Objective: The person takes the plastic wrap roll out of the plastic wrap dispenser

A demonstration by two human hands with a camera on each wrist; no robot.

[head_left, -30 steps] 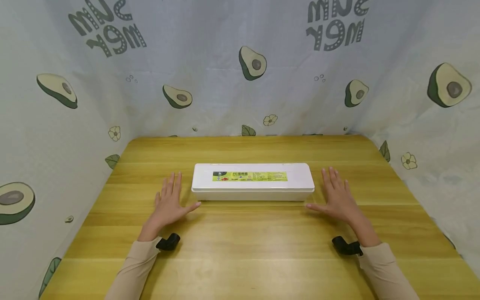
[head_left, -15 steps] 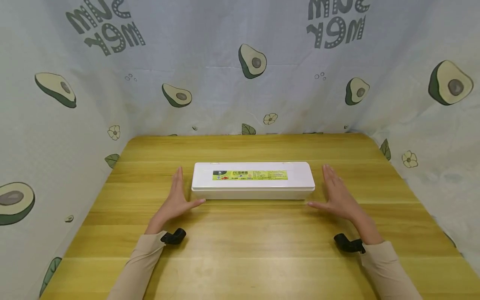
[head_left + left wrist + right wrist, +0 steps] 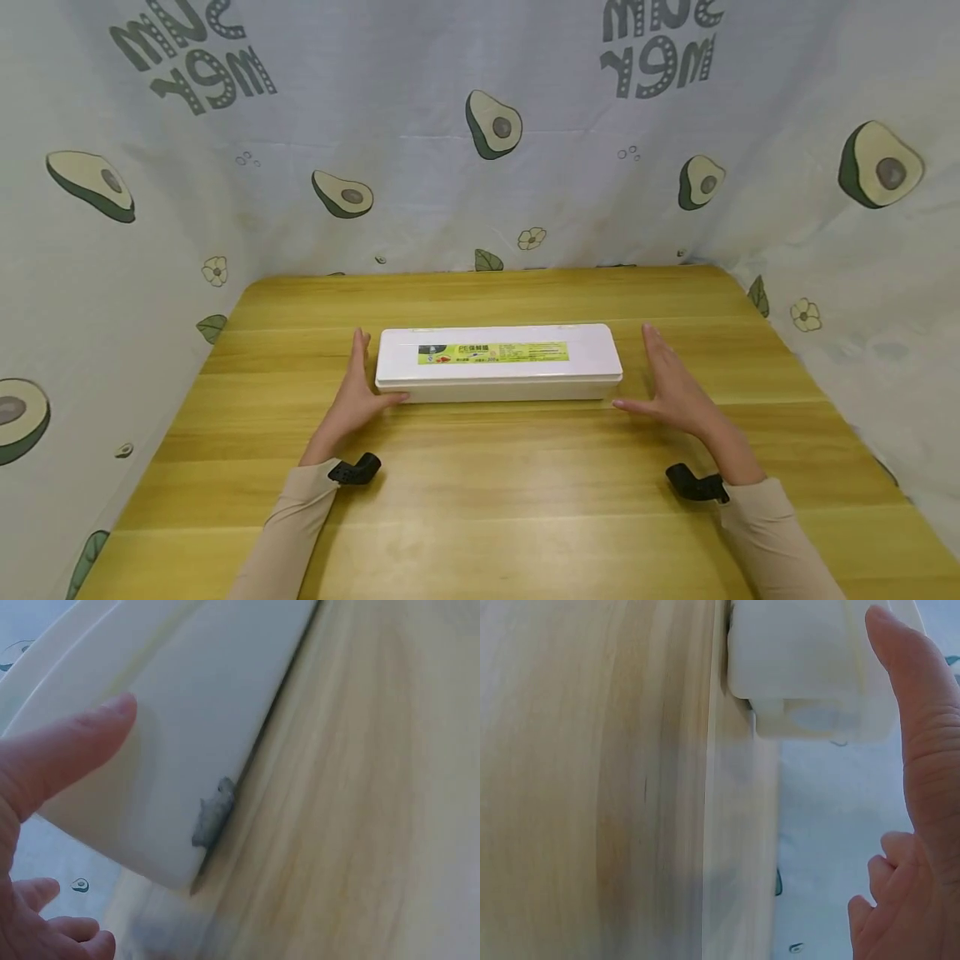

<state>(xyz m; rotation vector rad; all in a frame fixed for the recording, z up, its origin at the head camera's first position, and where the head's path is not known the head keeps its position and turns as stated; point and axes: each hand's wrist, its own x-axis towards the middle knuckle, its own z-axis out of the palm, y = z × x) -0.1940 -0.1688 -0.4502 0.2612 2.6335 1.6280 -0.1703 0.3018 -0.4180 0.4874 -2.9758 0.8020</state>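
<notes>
A long white cling film box with a green and yellow label lies on the wooden table, its lid down. At its left end is my left hand, thumb stretched across the front corner and fingers straight along the end. In the left wrist view that thumb overlaps the box's front wall, near a grey patch at the bottom edge. My right hand stands beside the right end with the thumb spread from straight fingers. The right wrist view shows the thumb in front of the box end.
The wooden table stretches around the box on all sides. A white curtain printed with avocados hangs behind and beside it. Black wrist cameras sit at both beige sleeves.
My left hand has moved right and forward, turning edge-on, with its thumb now at the box's front corner. The right hand's fingers have drawn together. The head view has shifted slightly.
</notes>
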